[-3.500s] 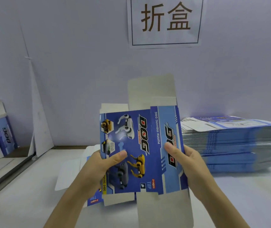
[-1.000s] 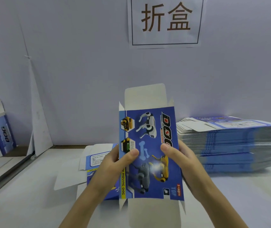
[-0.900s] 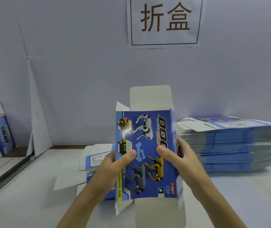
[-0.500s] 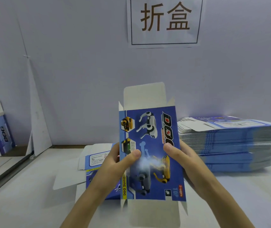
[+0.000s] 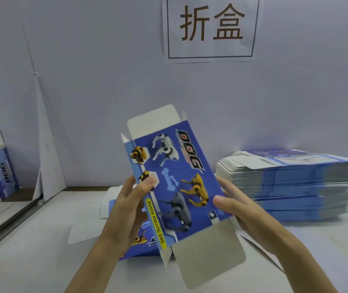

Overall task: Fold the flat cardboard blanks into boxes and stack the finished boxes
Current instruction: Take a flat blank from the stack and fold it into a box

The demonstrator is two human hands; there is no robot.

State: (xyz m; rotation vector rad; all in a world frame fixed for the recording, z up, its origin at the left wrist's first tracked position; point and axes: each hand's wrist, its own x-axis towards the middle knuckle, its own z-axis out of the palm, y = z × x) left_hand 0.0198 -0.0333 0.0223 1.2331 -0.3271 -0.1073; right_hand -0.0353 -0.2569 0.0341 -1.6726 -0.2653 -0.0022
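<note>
The left hand [image 5: 129, 200] and the right hand [image 5: 239, 207] grip the blue box [image 5: 170, 185] by its sides, thumbs in front, tilted above the table [image 5: 42, 240] middle; the flat blanks [image 5: 295, 187] lie stacked near its right edge

Looked like thin cardboard in the box [image 5: 175, 187] held by the left hand [image 5: 124, 210] and right hand [image 5: 240, 210]: outer face printed blue, smooth and glossy, with a pale sheen beside the left thumb; flaps above and below the grip bare, matt, greyish-white. Showed the same blue print and pale cut edges on the stack of blanks [image 5: 291, 187] right of the grip. Appeared smooth, matt white on the table [image 5: 31, 261] beneath the grip, plain matt paper on the sign [image 5: 211, 49] high above it.
</note>
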